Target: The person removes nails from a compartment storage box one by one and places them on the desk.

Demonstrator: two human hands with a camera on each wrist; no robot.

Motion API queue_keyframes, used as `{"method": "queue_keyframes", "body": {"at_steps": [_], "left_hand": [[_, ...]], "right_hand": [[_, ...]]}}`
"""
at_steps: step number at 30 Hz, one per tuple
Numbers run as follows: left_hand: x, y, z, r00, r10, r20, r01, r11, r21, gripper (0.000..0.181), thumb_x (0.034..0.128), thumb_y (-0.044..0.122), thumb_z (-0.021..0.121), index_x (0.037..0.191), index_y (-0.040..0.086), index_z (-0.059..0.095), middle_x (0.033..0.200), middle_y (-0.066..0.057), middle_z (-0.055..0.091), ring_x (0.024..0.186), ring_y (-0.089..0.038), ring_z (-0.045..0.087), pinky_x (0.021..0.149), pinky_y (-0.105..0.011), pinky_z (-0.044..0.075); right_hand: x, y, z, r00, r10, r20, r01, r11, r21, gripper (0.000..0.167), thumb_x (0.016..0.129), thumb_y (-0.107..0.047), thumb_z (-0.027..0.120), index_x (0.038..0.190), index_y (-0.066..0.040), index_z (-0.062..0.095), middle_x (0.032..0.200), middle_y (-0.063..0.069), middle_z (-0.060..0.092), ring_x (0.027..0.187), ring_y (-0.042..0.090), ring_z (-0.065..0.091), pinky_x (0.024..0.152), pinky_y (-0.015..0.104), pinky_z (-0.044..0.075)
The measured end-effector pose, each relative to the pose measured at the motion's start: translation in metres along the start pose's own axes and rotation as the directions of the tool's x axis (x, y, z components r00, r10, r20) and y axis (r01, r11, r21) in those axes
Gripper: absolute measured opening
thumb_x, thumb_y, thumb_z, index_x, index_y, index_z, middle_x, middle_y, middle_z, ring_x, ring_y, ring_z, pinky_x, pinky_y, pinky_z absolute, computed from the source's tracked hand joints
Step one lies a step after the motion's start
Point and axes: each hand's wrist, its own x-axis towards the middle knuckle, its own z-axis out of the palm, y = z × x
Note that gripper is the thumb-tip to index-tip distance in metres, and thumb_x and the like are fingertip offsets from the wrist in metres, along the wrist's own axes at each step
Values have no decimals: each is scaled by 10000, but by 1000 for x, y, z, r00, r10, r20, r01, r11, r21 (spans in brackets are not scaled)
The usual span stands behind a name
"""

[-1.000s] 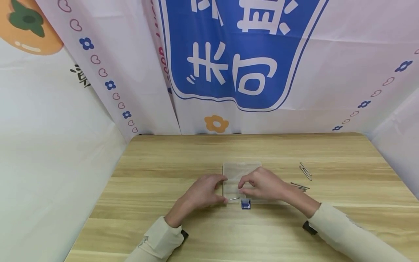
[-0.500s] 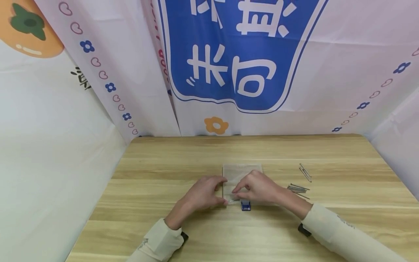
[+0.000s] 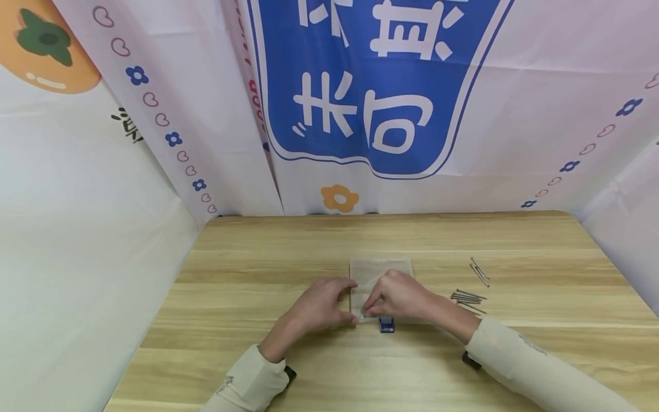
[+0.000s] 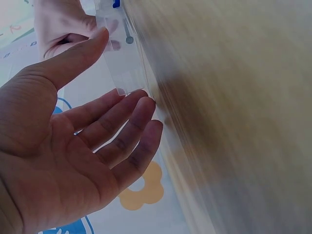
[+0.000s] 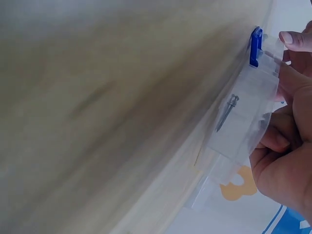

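A clear plastic box (image 3: 372, 276) lies on the wooden table, a blue latch (image 3: 386, 325) at its front. My left hand (image 3: 320, 304) holds the box's left end, thumb at the front corner and fingers farther back. In the left wrist view, a nail (image 4: 128, 33) shows through the clear wall. From the right wrist view, what may be two nails (image 5: 226, 113) lie close together inside. Over the box, my right hand (image 3: 403, 296) has thumb and forefinger drawn together at the nail near the front left corner; the fingertips mostly cover it.
Right of the box, a small pile of nails (image 3: 468, 297) lies on the table (image 3: 247, 320). Farther back are a few more nails (image 3: 479, 272). A printed cloth (image 3: 304, 183) hangs behind the table's rear edge.
My right hand has moved left and slightly toward the front, its thumb and forefinger closing over the nail. The forearm has uncovered more of the nail pile. My left hand stays put.
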Motion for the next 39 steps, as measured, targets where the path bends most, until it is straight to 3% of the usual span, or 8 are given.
{"method": "queue_keyframes", "body": {"at_steps": [2,6,14,21,31,39], "left_hand": [[0,0,1,1000,5,-3,-5,1000,-1,674,838,311,946,1401,57,678,1174,-44,750,984,-178,668,829,-309,562],[0,-1,1,1000,12,-8,-12,1000,-1,677,833,311,949,1399,56,680,1179,-43,754,982,-172,672,827,-304,565],[-1,-2,2,1000,12,-4,-12,1000,-4,675,843,301,942,1412,59,673,1239,-55,754,1031,-189,689,860,-328,583],[-2,-3,3,1000,5,-6,-5,1000,-6,680,842,313,943,1412,59,673,1236,-54,752,1026,-179,683,854,-322,580],[-3,-2,3,1000,-14,-6,14,1000,-25,674,828,327,951,1394,71,689,1196,-40,749,993,-177,670,820,-314,563],[-1,-1,3,1000,-24,-13,24,1000,-10,679,820,324,956,1391,69,692,1175,-33,747,964,-155,648,828,-323,561]], "right_hand": [[1,0,1,1000,0,12,0,1000,-12,59,870,-200,907,924,-200,884,897,-48,839,737,-75,711,657,122,545],[3,-1,2,999,-1,32,2,999,-32,47,871,-191,905,909,-208,884,884,-59,838,761,-29,745,689,133,563],[5,-1,3,997,-43,69,48,997,-63,34,912,-205,871,942,-200,885,907,-95,837,804,-53,739,746,160,587],[6,0,3,991,-98,93,110,986,-122,51,951,-254,832,940,-226,873,904,-148,822,748,-116,648,712,176,554],[1,-1,-3,990,-117,83,127,983,-129,67,978,-261,803,982,-227,862,1000,-138,826,898,-49,728,833,217,607],[-6,-3,-22,996,-94,2,94,992,-85,87,996,-239,784,976,-192,854,967,-94,828,694,-82,561,662,166,514]]}}
